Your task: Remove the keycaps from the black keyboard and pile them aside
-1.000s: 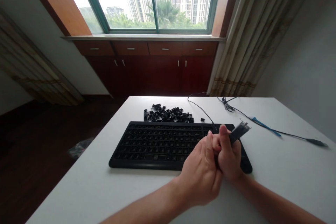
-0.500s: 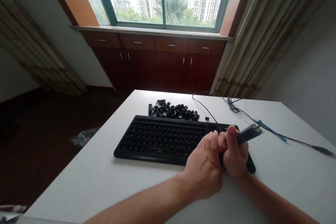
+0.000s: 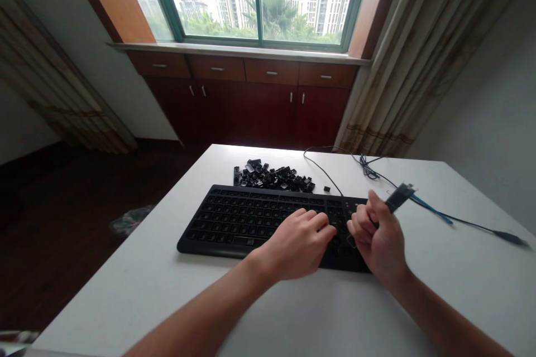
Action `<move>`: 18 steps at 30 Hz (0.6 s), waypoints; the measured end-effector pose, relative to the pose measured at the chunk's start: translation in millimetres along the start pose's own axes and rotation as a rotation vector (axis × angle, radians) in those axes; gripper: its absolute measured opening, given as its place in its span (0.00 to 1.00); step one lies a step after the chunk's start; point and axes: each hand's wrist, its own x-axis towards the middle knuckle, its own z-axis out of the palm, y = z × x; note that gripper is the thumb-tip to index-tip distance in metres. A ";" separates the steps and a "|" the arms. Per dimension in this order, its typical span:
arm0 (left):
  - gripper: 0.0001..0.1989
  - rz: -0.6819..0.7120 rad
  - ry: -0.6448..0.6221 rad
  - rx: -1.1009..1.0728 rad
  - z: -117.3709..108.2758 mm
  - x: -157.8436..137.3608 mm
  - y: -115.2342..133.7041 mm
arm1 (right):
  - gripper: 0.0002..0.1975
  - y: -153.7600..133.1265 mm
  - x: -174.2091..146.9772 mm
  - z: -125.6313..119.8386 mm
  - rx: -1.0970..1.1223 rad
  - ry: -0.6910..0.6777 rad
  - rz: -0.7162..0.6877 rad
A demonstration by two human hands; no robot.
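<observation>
A black keyboard (image 3: 234, 217) lies on the white table, most of its visible keys stripped of their caps. My left hand (image 3: 295, 245) rests over its right part, with the fingers curled together. What those fingers hold, if anything, is hidden under them. My right hand (image 3: 383, 234) is closed around a keycap puller (image 3: 400, 196). The puller's dark grey handle sticks up past the thumb, and a thin wire loop shows below the fingers, above the number pad. Behind the keyboard a heap of loose black keycaps (image 3: 274, 177) is spread, with a single keycap (image 3: 327, 189) to its right.
The keyboard's cable (image 3: 322, 168) runs back to a tied bundle (image 3: 368, 168) at the far right. A slim blue tool (image 3: 435, 212) lies beside the cable. A clear plastic bag (image 3: 129, 220) is on the floor left of the table (image 3: 138, 301).
My hands, pressed together before, have come apart. The left has moved left over the keyboard; the right has shifted slightly right with the keycap puller still in it.
</observation>
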 end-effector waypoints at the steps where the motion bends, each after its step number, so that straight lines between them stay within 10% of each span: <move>1: 0.11 0.019 0.018 -0.015 0.2 -0.3 -3.7 | 0.26 1.4 -0.6 0.2 -0.002 -0.012 0.030; 9: 0.11 -0.292 0.334 -0.075 0.4 -4.1 -43.5 | 0.25 9.7 -7.5 4.8 -0.115 -0.005 0.089; 18: 0.13 -0.276 0.270 -0.051 5.3 -1.8 -27.6 | 0.26 19.2 -12.2 5.4 -0.267 -0.010 -0.045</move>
